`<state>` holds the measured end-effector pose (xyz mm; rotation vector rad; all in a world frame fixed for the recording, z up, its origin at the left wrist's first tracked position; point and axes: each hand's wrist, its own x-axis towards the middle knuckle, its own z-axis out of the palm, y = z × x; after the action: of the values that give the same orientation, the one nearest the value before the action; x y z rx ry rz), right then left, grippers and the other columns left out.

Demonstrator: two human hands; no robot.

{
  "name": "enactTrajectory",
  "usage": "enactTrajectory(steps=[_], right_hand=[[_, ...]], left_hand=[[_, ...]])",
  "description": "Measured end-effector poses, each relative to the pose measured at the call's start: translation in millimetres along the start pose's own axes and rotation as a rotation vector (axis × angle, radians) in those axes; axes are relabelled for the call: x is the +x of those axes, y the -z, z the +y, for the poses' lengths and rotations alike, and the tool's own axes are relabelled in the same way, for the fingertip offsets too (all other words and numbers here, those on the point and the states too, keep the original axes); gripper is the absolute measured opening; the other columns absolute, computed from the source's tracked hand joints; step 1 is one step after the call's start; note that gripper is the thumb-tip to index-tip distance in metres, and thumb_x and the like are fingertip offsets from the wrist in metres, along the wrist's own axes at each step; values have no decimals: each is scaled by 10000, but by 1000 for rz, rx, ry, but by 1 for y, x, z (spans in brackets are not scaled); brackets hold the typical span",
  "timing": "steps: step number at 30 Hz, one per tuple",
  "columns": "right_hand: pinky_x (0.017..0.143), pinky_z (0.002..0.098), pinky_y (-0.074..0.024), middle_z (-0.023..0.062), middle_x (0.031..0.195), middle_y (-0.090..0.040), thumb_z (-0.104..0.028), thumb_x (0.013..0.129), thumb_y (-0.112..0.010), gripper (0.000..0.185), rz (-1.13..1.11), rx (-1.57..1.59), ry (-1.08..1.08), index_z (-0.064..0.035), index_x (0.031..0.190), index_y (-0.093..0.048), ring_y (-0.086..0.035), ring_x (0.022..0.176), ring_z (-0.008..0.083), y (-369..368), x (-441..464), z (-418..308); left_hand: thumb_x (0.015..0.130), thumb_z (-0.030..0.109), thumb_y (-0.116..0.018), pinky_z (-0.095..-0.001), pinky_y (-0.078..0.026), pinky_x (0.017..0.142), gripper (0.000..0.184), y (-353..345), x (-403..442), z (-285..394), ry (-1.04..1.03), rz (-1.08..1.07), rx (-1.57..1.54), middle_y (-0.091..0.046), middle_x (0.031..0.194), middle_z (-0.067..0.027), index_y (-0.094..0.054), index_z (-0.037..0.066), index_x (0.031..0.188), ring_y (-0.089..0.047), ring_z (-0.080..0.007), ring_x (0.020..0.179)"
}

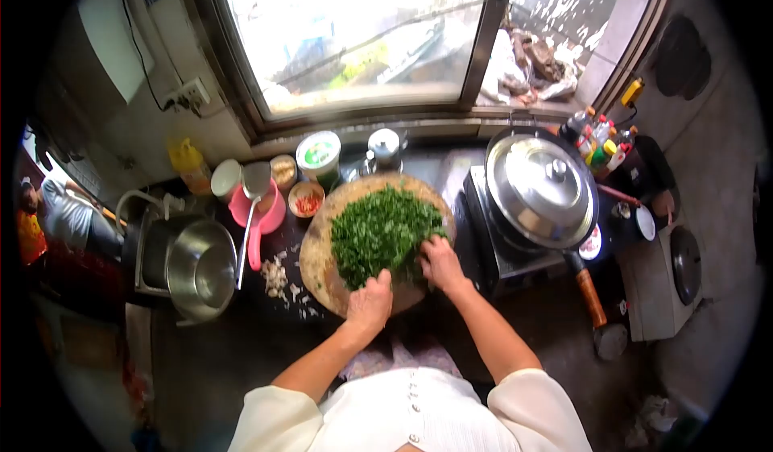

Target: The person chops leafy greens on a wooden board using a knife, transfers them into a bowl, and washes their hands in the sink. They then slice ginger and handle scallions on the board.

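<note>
A large heap of chopped leafy greens (378,230) covers most of a round wooden chopping board (318,250) on the dark counter. My left hand (370,302) is closed at the near edge of the heap, its fingertips hidden against the greens. At the heap's right side, my right hand (442,263) has its fingers curled into the leaves, with some greens at the fingertips. No knife shows in either hand.
Left of the board are chopped garlic-like bits (275,279), a bowl of chopped red chili (307,200), a pink strainer (262,210), a ladle (249,226) and a steel basin (201,267). A lidded wok (543,190) sits on the stove at right. Another person (68,214) is at far left.
</note>
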<state>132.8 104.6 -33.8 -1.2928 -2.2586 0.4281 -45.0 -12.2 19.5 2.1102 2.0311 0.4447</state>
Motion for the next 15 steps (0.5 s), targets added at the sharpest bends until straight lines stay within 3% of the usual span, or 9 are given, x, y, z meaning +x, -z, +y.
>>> enactTrajectory(steps=[3,5,8,11,15], right_hand=[[834,452,-484,151,935,-567,-133,724,-731,218,-25,-63,-17,-41,888,-620,-555,960,365,-7,2,2],[869,432,-469,120,930,-587,-172,721,-737,205,-104,-215,15,-77,880,-650,-560,985,341,3,8,-5],[874,423,-472,90,931,-605,-169,732,-720,185,23,-389,214,-106,902,-686,-572,990,321,22,13,-14],[825,435,-494,106,918,-595,-127,731,-706,162,-108,-97,-3,-79,880,-665,-581,940,338,-2,12,4],[785,450,-489,145,899,-552,-48,721,-691,165,-10,-63,44,-53,849,-587,-559,885,366,-5,6,-4]], left_hand=[[902,103,-484,-512,-545,594,70,2,6,-1,18,-73,9,-631,746,-219,-485,82,969,-664,-416,658],[894,172,-541,-537,-535,604,157,2,14,-4,29,-155,6,-629,734,-232,-466,71,987,-655,-440,678],[909,155,-503,-541,-529,616,109,14,24,0,5,-181,-1,-637,693,-217,-457,73,964,-651,-438,662],[893,102,-489,-518,-541,603,61,9,32,-3,-19,-151,-3,-652,707,-218,-471,78,946,-669,-416,676],[882,87,-493,-494,-553,590,82,-42,31,-22,-48,-58,13,-648,688,-194,-479,88,963,-678,-392,663]])
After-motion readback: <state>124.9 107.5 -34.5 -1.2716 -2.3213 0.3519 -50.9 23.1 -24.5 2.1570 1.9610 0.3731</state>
